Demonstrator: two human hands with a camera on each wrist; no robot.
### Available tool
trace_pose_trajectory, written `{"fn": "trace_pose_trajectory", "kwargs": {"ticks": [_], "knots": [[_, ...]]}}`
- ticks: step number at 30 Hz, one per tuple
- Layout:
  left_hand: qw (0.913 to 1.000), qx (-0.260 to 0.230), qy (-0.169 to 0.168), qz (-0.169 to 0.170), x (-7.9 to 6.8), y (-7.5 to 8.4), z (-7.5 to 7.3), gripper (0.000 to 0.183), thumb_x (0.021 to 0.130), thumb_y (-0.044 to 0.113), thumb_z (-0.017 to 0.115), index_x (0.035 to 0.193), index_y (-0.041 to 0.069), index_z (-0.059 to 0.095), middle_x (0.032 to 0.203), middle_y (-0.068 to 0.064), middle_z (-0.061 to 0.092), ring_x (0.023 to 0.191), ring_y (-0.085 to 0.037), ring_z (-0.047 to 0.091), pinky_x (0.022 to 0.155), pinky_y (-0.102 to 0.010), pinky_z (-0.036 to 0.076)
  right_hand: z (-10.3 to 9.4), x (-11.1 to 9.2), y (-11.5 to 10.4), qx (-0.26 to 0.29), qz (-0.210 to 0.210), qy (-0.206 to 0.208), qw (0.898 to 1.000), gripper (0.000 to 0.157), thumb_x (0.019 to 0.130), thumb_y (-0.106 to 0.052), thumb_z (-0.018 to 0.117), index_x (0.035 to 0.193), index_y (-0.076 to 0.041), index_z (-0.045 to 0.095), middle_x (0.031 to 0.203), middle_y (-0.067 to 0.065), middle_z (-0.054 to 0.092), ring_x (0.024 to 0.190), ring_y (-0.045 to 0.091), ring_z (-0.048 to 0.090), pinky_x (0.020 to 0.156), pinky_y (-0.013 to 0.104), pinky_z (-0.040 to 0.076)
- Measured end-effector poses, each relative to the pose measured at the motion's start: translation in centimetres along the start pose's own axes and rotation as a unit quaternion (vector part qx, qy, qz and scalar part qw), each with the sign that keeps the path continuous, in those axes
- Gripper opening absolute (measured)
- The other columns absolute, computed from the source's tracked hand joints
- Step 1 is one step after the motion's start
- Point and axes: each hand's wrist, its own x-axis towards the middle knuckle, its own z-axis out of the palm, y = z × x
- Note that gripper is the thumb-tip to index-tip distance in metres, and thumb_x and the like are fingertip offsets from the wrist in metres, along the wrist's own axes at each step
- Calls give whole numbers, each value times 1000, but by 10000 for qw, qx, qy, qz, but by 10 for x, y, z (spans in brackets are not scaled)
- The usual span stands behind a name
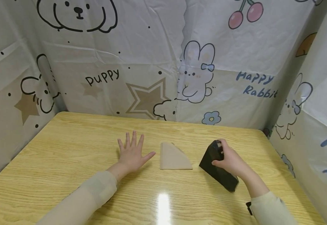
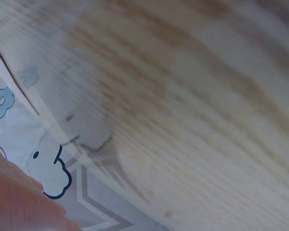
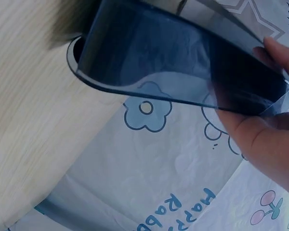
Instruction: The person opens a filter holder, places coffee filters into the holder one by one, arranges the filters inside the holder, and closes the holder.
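Pale sleeves [image 1: 82, 197] met a spread left grip [image 1: 131, 157]; the right grip [image 1: 231, 159] pinched a black box [image 1: 219, 174], probably best held gently.

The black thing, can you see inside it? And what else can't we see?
- Inside of the black thing: hidden by its own dark sides in the head view.
- Part of the right hand: cut off by the right edge of the right wrist view.
- Most of the left hand: cut off by the edges of the left wrist view.
- Dark patch, top of the right wrist view: too blurred to tell.
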Motion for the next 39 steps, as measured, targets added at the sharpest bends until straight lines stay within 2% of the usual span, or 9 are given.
{"fn": "trace_pose_trajectory", "kwargs": {"ticks": [4, 8, 15, 21, 30, 39], "knots": [[9999, -40, 119, 21, 0, 0, -1, 92, 86, 71, 39, 148, 5, 22, 154, -26, 7, 141, -49, -1, 105, -70, -7, -2, -6, 3, -76, -325, -150, 9993, 73, 81, -14, 70, 137, -2, 24, 116, 25, 55, 103, 37, 56, 76, 42, 51], [10000, -1, 74, -20, 3, 0, 0, 89, 88, 66, 43, 149, 6, 20, 155, -26, 6, 141, -48, -2, 105, -70, -7, -3, -9, 4, 37, -547, -503, 9972, 72, 81, -14, 71, 137, -7, 26, 114, 21, 56, 95, 28, 58, 72, 37, 49], [9999, 103, -12, -53, 6, -1, 4, 89, 88, 66, 41, 150, 7, 17, 155, -25, 4, 140, -49, -4, 103, -72, -7, 0, -12, -3, 332, -957, -1067, 9891, 70, 82, -12, 71, 136, -11, 27, 116, 19, 54, 95, 24, 57, 76, 38, 49], [9999, 83, 43, -90, 7, -1, 4, 90, 87, 67, 42, 150, 7, 18, 155, -25, 5, 140, -49, -3, 103, -72, -6, 9, -12, -17, 313, -1155, -1255, 9849, 66, 82, -11, 69, 135, -12, 29, 115, 16, 56, 95, 23, 58, 77, 38, 49], [9999, 62, 22, -125, 8, -1, 6, 89, 88, 65, 43, 150, 7, 18, 155, -26, 4, 140, -49, -3, 103, -72, -7, 29, -4, -42, 302, -1492, -1437, 9778, 64, 82, -8, 69, 134, -13, 33, 119, 13, 56, 100, 23, 56, 85, 43, 47], [9997, 24, 25, -257, 8, 1, 2, 89, 88, 66, 42, 150, 7, 18, 155, -25, 1, 140, -49, -6, 104, -70, -9, 46, 5, -70, 74, -1779, -1492, 9727, 66, 81, -8, 70, 136, -12, 33, 115, 10, 57, 92, 17, 55, 80, 38, 46]]}}
